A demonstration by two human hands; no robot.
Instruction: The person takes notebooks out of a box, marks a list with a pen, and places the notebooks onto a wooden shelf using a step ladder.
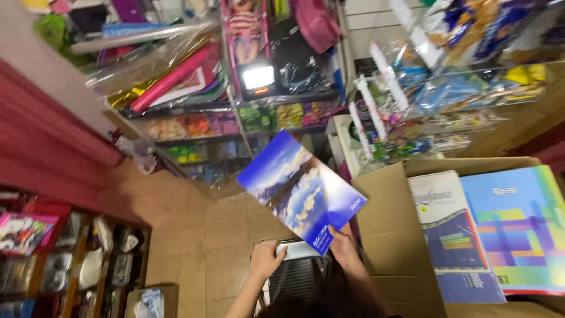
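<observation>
My right hand (344, 247) grips the lower corner of a large blue notebook (297, 188) whose cover shows sky, clouds and mountains. The notebook is held up, tilted, above the tiled floor. My left hand (266, 258) rests on a flat white item (300, 249) lying on top of a black slatted seat or crate (297, 278), just left of the right hand. Its fingers curl over the white item's edge.
An open cardboard box (391, 235) at the right holds notebooks with colourful covers (518, 229). Shelves of stationery and rolled paper (176, 76) stand ahead, a glass display (447, 94) at upper right, a low cabinet (53, 253) at left. Tan floor tiles (194, 235) lie between.
</observation>
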